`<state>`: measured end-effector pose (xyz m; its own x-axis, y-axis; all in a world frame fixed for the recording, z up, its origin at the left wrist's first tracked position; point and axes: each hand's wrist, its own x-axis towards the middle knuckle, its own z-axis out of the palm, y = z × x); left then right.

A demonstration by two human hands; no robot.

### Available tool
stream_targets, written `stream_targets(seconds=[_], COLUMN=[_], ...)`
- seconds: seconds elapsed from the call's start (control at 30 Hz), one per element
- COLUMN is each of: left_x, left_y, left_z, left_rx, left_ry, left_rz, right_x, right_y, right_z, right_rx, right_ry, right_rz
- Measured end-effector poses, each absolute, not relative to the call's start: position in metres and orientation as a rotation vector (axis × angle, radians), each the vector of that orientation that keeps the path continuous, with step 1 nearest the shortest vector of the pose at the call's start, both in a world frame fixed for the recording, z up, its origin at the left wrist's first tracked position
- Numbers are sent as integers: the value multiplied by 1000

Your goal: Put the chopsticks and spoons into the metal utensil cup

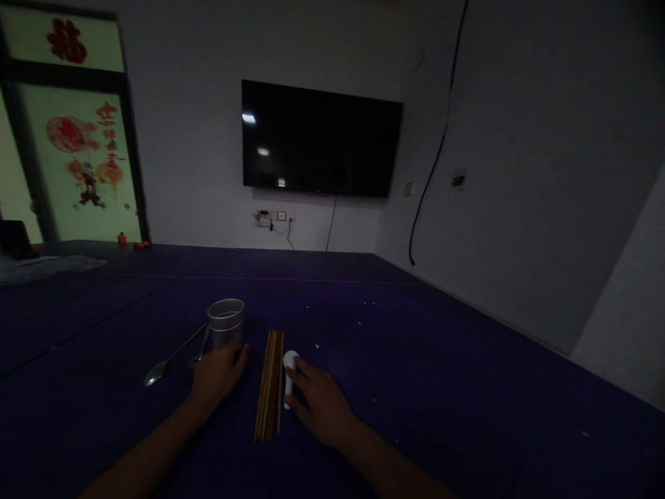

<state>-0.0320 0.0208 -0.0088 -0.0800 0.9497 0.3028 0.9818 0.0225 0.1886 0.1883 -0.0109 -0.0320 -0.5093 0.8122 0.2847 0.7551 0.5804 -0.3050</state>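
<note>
A bundle of wooden chopsticks (pixel 269 394) lies lengthwise on the dark purple surface (pixel 415 388) between my two hands. My left hand (pixel 217 374) rests flat just in front of a metal cup (pixel 225 323), its fingers loosely spread and near the cup's base. My right hand (pixel 318 403) lies to the right of the chopsticks, fingers on a white spoon (pixel 289 371) that lies beside them. Two metal spoons (pixel 171 359) lie left of the cup, one partly behind my left hand.
A black television (pixel 319 138) hangs on the far white wall above a power socket (pixel 275 217). A glass door with red paper decorations (pixel 86 156) stands at the left. A white wall (pixel 545 173) runs along the right side.
</note>
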Motion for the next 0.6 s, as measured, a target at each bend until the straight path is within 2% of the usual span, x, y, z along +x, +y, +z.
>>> stream_targets(seconds=[0.23,0.6], left_x=[-44,-49], left_y=[27,24], left_z=[-13,-9], left_rx=[-1973,-1814], left_ry=[-2051,-2005], left_rz=[-901,-1050], right_x=[188,189], right_y=[-9,-9], right_z=[-34,-34], right_rx=[-1259,-1264], right_ry=[-2433,-2435], right_rz=[205,194])
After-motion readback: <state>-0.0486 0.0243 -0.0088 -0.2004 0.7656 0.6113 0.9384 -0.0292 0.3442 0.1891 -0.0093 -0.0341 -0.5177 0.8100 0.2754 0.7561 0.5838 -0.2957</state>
